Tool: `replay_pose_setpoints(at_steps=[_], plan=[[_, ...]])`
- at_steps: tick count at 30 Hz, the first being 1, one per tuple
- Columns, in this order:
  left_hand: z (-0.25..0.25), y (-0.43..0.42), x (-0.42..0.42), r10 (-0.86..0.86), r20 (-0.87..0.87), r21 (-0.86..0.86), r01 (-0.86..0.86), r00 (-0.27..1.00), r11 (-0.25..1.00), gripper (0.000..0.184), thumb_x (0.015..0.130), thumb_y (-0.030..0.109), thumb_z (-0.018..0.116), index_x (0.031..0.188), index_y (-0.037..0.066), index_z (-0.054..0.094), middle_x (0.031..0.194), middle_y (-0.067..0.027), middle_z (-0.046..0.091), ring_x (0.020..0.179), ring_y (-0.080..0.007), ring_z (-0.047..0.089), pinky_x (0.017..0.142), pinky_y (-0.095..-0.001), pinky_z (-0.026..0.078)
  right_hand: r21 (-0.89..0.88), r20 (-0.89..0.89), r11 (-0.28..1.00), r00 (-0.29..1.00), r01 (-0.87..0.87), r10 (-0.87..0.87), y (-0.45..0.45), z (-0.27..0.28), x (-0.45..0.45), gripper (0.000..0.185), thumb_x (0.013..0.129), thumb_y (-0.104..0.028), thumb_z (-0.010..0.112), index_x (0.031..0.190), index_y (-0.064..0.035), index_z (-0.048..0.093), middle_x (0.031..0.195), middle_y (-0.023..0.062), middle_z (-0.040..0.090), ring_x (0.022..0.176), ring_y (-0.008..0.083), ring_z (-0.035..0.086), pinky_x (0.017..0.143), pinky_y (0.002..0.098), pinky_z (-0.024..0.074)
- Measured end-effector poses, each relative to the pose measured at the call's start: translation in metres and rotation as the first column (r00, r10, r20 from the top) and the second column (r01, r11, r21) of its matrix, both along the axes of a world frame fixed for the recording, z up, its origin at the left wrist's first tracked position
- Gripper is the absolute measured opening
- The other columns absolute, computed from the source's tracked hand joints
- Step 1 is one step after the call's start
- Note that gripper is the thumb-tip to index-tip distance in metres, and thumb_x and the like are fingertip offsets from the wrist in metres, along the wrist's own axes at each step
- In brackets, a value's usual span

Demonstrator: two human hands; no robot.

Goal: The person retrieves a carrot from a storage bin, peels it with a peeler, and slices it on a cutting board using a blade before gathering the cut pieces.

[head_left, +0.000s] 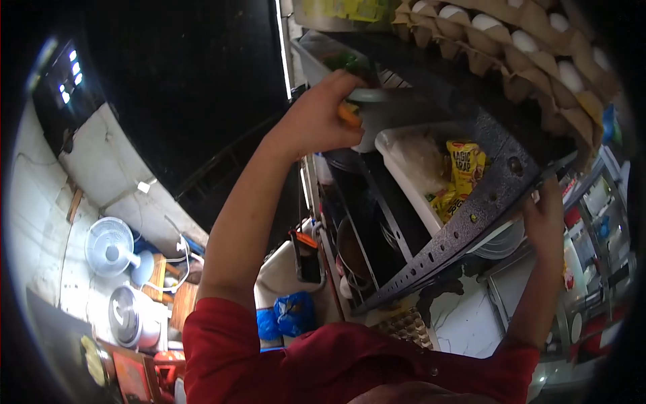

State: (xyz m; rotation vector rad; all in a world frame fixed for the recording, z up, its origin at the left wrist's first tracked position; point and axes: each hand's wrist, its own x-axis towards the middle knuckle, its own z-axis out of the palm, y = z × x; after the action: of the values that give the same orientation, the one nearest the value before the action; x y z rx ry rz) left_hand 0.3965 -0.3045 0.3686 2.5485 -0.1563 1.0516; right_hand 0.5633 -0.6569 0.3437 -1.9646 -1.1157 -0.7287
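Note:
My left hand (323, 118) is raised at the upper middle with its fingers curled round something orange (349, 114), at the front of a grey bin (316, 57) that has green items inside. A pale, blurred round edge (369, 95) shows beside the fingertips; what it belongs to is unclear. On the right, my right hand (544, 212) is at the edge of the dark metal shelf (464, 195), its fingers partly hidden behind the frame. Between the hands, a white tray (410, 192) holds yellow packets (465, 165) and a clear plastic bag.
Stacked egg trays (498, 54) with white eggs stand on the upper shelf. A white fan (110, 246) and a metal pot (128, 316) are at the left. Blue bags (294, 314) lie low in the middle, near an empty egg carton (405, 326).

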Motion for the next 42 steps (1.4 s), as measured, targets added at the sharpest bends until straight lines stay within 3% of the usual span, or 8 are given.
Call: replay_pose_setpoints(at_steps=[9,15,24,27,28,29,31,42], plan=[[-0.013,0.047,-0.044,-0.055,0.162,0.114,0.037,0.985,0.993,0.053,0.051,0.013,0.072,0.100,0.002,0.054,0.096,-0.0148,0.054,0.092,-0.0323,0.055,0.083,-0.0356,0.045,-0.220,0.166,0.962,0.978,0.159,-0.124,-0.044,0.018,-0.133,0.022,0.076,-0.004,0.055,0.097,0.0011,0.060,0.098,0.0171,0.061,0.090,0.0334,0.058,0.080,0.0400,0.0441],[-0.010,0.061,-0.050,-0.118,0.118,0.114,0.105,0.986,0.988,0.054,0.050,0.013,0.072,0.099,0.002,0.055,0.097,-0.0147,0.054,0.092,-0.0324,0.055,0.083,-0.0359,0.045,-0.218,0.307,0.966,0.929,-0.143,0.207,0.001,0.036,-0.175,0.017,0.067,-0.005,0.058,0.083,-0.0001,0.058,0.084,0.0132,0.060,0.062,0.0298,0.056,0.055,0.0392,0.0444],[-0.009,0.071,-0.037,-0.217,0.137,0.147,0.197,0.967,0.969,0.054,0.053,0.017,0.071,0.102,0.002,0.055,0.099,-0.0161,0.054,0.093,-0.0344,0.055,0.083,-0.0382,0.045,0.111,0.214,0.887,0.882,-0.448,0.419,0.216,0.064,-0.175,0.017,0.083,-0.002,0.051,0.099,0.0022,0.058,0.087,0.0137,0.062,0.077,0.0234,0.061,0.069,0.0303,0.0470],[-0.018,0.067,-0.036,-0.220,0.152,0.057,0.214,0.963,0.975,0.058,0.053,0.019,0.072,0.106,0.003,0.054,0.103,-0.0161,0.053,0.095,-0.0356,0.055,0.083,-0.0395,0.045,-0.212,0.129,0.971,0.982,-0.111,0.141,0.315,0.105,-0.134,0.022,0.086,-0.017,0.053,0.089,0.0017,0.065,0.081,0.0144,0.065,0.066,0.0229,0.062,0.061,0.0369,0.0494],[-0.019,0.064,-0.034,-0.215,0.275,0.114,0.190,0.937,0.975,0.059,0.054,0.020,0.071,0.107,0.003,0.054,0.104,-0.0162,0.053,0.095,-0.0358,0.055,0.084,-0.0395,0.045,-0.112,-0.491,0.953,0.850,-0.281,0.193,0.313,0.126,-0.150,0.022,0.085,-0.012,0.050,0.078,0.0010,0.066,0.075,0.0179,0.064,0.063,0.0296,0.061,0.059,0.0390,0.0480],[-0.022,0.062,-0.036,-0.196,0.308,0.117,0.167,0.931,0.979,0.060,0.054,0.021,0.071,0.109,0.003,0.053,0.103,-0.0173,0.053,0.096,-0.0355,0.055,0.085,-0.0392,0.045,-0.204,-0.552,0.881,0.794,-0.426,0.256,0.349,0.122,-0.105,0.020,0.086,-0.011,0.049,0.086,0.0041,0.062,0.081,0.0232,0.062,0.071,0.0381,0.060,0.065,0.0417,0.0471],[-0.026,0.064,-0.037,-0.218,0.328,0.096,0.197,0.919,0.976,0.061,0.055,0.020,0.071,0.110,0.003,0.053,0.104,-0.0174,0.054,0.099,-0.0353,0.055,0.087,-0.0388,0.045,-0.764,-0.013,0.640,0.993,-0.083,0.114,0.398,0.106,-0.047,0.029,0.090,-0.020,0.046,0.110,-0.0068,0.061,0.098,0.0105,0.065,0.088,0.0180,0.059,0.079,0.0355,0.0461],[-0.024,0.072,-0.035,-0.305,0.291,0.041,0.307,0.907,0.951,0.058,0.055,0.021,0.071,0.107,0.001,0.055,0.101,-0.0184,0.055,0.097,-0.0363,0.055,0.085,-0.0401,0.045,-0.766,-0.328,0.496,0.912,-0.409,0.245,0.408,0.086,-0.014,0.045,0.078,-0.021,0.059,0.120,-0.0074,0.058,0.121,0.0159,0.058,0.109,0.0246,0.057,0.093,0.0371,0.0417]])
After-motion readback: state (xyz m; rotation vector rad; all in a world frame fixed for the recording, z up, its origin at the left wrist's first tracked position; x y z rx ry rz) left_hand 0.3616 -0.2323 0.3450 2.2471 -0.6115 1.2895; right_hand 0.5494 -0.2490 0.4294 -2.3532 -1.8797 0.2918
